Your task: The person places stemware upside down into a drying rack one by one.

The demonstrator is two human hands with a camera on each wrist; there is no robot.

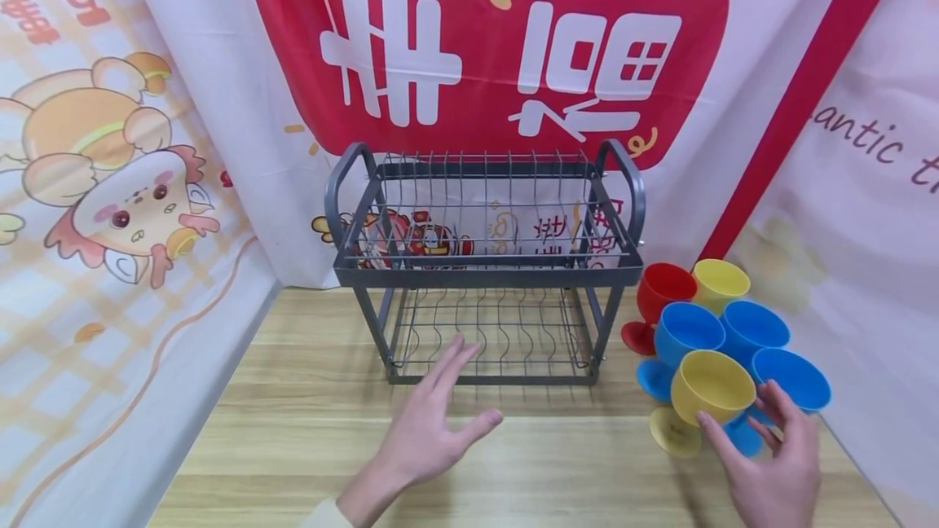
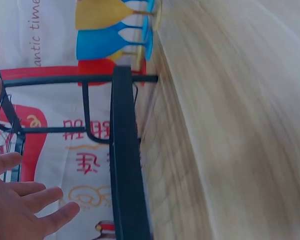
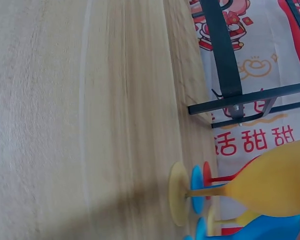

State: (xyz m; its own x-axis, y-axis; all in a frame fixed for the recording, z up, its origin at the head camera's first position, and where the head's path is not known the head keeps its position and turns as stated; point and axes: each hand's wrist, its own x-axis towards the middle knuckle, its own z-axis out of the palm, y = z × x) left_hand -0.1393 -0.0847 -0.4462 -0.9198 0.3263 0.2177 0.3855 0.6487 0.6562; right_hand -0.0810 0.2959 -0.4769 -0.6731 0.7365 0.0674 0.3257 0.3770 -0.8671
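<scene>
On the right stands a cluster of plastic goblets. My right hand [image 1: 781, 463] is at the front yellow goblet [image 1: 713, 388], its thumb before the bowl and its bent fingers at the right side. The goblet's foot is on the table. In the right wrist view its bowl [image 3: 270, 180] is mostly uncovered, with only a bit of a finger at the frame edge, so whether I grip it is unclear. My left hand [image 1: 433, 434] hovers, fingers extended and holding nothing, before the dark metal dish rack [image 1: 487, 277]. Blue goblets [image 1: 689, 332] and a red goblet [image 1: 663, 292] stand behind.
Another yellow goblet [image 1: 722, 283] is at the cluster's back. The two-tier rack has wire shelves and side handles. Printed cloth [image 1: 484, 47] hangs behind and along both sides of the wooden table [image 1: 293, 398].
</scene>
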